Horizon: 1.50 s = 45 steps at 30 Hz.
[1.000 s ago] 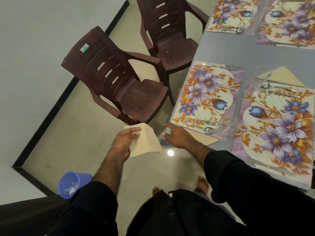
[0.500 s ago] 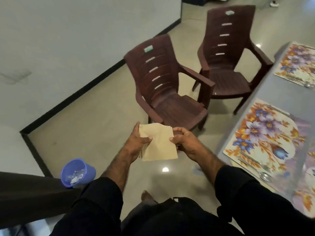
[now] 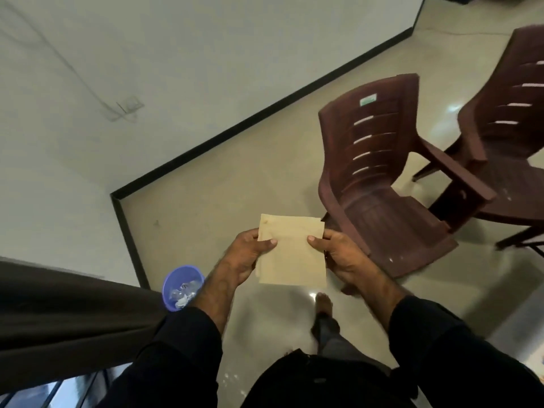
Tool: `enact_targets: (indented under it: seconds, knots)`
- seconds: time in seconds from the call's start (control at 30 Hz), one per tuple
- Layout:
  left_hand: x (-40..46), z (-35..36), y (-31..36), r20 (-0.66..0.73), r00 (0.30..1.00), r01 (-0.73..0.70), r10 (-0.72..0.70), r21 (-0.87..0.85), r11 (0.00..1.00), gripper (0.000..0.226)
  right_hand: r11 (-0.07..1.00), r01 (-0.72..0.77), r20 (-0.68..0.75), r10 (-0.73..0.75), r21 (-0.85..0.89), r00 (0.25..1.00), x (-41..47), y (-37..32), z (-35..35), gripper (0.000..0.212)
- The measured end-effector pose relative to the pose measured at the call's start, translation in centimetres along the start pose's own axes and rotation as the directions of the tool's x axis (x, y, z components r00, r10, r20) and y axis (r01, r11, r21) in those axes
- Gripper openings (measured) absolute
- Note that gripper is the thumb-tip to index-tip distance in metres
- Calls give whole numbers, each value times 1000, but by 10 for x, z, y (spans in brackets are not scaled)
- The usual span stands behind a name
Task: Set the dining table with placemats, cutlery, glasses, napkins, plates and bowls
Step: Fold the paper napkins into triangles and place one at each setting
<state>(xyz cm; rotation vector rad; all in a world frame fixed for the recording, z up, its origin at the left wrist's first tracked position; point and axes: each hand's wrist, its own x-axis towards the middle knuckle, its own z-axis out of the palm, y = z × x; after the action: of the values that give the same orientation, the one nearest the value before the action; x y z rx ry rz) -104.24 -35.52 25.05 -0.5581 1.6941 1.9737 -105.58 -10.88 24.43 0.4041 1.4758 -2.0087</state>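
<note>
— Which step is this?
— Napkins. The left hand (image 3: 245, 254) and right hand (image 3: 338, 254) pinch a tan napkin (image 3: 291, 254) by its side edges, above the floor.
— Next?
— Probably folding it, then carrying it to the bench, out of view.

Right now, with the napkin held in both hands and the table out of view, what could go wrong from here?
1. The left hand and right hand pinch only the side edges of the tan napkin; its layers look slightly offset, so one might slip out or the fold come out uneven.
2. A bare foot steps close to the brown chair, so it could catch a chair leg.
3. The blue bin stands on the floor near the left side and could be kicked.
</note>
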Motion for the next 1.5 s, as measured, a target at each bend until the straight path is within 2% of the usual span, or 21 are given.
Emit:
enact_targets:
  seconds: [0.2,0.3,0.43,0.53,0.7,0.87,1.0,1.33,1.37,1.47,1.5]
  knots:
    - [67,-42,72,-185,983,-12,1,-62,998,30,998,-54,94,52,15,994,127,-50,29,29]
    - [92,-64,119,-263,964,-66,31,-125,990,33,998,-57,140,56,4,989,178,-92,58,28]
    - [120,-94,164,-206,972,-165,113,-260,951,46,998,-33,275,46,-53,960,232,-157,98,28]
    - [155,-122,187,-206,973,-149,102,-225,963,53,997,-11,306,33,-75,951,279,-195,124,22]
    - [237,-175,234,-287,955,-109,70,-122,987,46,993,-40,243,66,-111,968,367,-228,158,26]
    - [329,-227,305,-268,963,-65,34,-108,992,34,995,-64,118,72,-74,990,455,-266,183,27]
    - [400,-249,373,-179,984,-5,0,-31,999,32,1000,-25,25,25,5,999,508,-313,189,23]
    - [617,-193,504,-11,998,60,-59,167,984,39,979,50,-189,-12,195,982,646,-416,110,20]
    - [639,-185,516,-10,998,64,-64,180,982,40,974,51,-185,-10,219,983,662,-429,99,24]
    - [698,-157,558,-4,995,95,-96,172,981,37,966,44,-180,2,255,984,703,-472,67,61]
    - [715,-147,571,8,995,92,-95,183,979,36,964,48,-179,0,260,984,715,-486,57,65]
